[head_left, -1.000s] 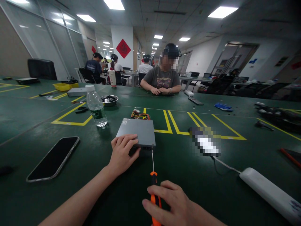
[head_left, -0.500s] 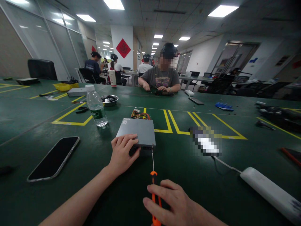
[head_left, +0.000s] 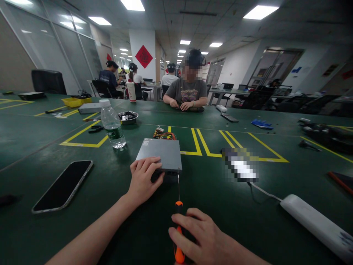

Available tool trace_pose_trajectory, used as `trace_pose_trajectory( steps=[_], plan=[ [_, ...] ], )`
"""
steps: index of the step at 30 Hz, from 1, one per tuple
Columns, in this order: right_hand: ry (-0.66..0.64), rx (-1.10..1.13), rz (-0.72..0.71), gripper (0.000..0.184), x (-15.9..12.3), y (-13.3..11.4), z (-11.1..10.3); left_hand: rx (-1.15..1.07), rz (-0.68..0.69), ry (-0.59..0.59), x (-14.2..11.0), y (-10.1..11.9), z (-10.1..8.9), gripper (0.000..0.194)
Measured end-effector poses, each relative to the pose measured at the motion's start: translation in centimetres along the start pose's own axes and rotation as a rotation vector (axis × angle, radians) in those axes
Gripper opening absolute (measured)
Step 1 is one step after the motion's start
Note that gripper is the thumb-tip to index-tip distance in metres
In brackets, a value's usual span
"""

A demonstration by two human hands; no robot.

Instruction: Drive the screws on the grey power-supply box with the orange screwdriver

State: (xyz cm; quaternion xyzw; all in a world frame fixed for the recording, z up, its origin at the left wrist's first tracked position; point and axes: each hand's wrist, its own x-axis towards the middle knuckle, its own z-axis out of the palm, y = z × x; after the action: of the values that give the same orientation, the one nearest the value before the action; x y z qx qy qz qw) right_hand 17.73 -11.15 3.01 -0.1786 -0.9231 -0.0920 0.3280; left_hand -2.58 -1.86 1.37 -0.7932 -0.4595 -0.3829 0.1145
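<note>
A grey metal computer power supply (head_left: 160, 149) lies on the green table, with a bundle of coloured wires (head_left: 164, 134) at its far side. My left hand (head_left: 145, 178) grips its near left corner, fingers on the top and thumb against the front face. In my right hand (head_left: 197, 233) is an orange and black screwdriver (head_left: 179, 252), held by the handle between the fingers. Its thin shaft points away from me, and the tip meets the front face near the right corner. Whether the tip sits in a screw is too small to tell.
A water bottle (head_left: 112, 127) stands left of the power supply, near a metal bowl (head_left: 128, 117). A phone (head_left: 64, 186) lies at the left. To the right are a blurred-out device (head_left: 242, 167) and a white power strip (head_left: 311, 221). Across the table sits a person (head_left: 187, 88).
The screwdriver handle has turned in my right hand, its orange and black parts showing differently. My left hand and the power supply stay in place.
</note>
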Motion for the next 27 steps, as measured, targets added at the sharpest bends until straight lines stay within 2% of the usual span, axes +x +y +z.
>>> trace_pose_trajectory(
  steps=[3, 7, 10, 13, 17, 20, 24, 27],
  plan=[
    [-0.046, -0.028, -0.003, 0.037, -0.1, -0.1, 0.1, -0.003, -0.005, -0.007, 0.0, 0.0, 0.0, 0.018],
    [0.042, 0.002, -0.017, 0.032, -0.4, -0.3, 1.0, -0.008, -0.002, -0.003, -0.1, -0.1, 0.1, 0.019],
    [0.073, 0.017, 0.025, 0.034, -0.7, -0.3, 1.6, -0.009, -0.003, -0.001, 0.0, 0.0, 0.0, 0.018],
    [-0.015, 0.02, 0.04, 0.037, -0.9, -0.3, 1.4, -0.01, -0.006, 0.0, 0.0, 0.0, 0.0, 0.018],
    [-0.098, -0.028, -0.008, 0.031, -0.6, -0.3, 0.5, -0.009, -0.016, -0.008, -0.1, -0.1, 0.1, 0.018],
    [-0.065, -0.047, -0.022, 0.029, -0.7, -0.3, 0.4, -0.009, -0.014, -0.014, -0.1, -0.2, 0.2, 0.019],
    [0.049, -0.031, -0.014, 0.018, -1.2, -0.3, 1.0, 0.002, -0.009, -0.013, -0.1, -0.1, 0.1, 0.019],
    [0.054, 0.012, 0.042, 0.024, -1.1, -0.4, 1.1, 0.003, -0.009, -0.006, 0.0, 0.0, 0.1, 0.018]
  ],
)
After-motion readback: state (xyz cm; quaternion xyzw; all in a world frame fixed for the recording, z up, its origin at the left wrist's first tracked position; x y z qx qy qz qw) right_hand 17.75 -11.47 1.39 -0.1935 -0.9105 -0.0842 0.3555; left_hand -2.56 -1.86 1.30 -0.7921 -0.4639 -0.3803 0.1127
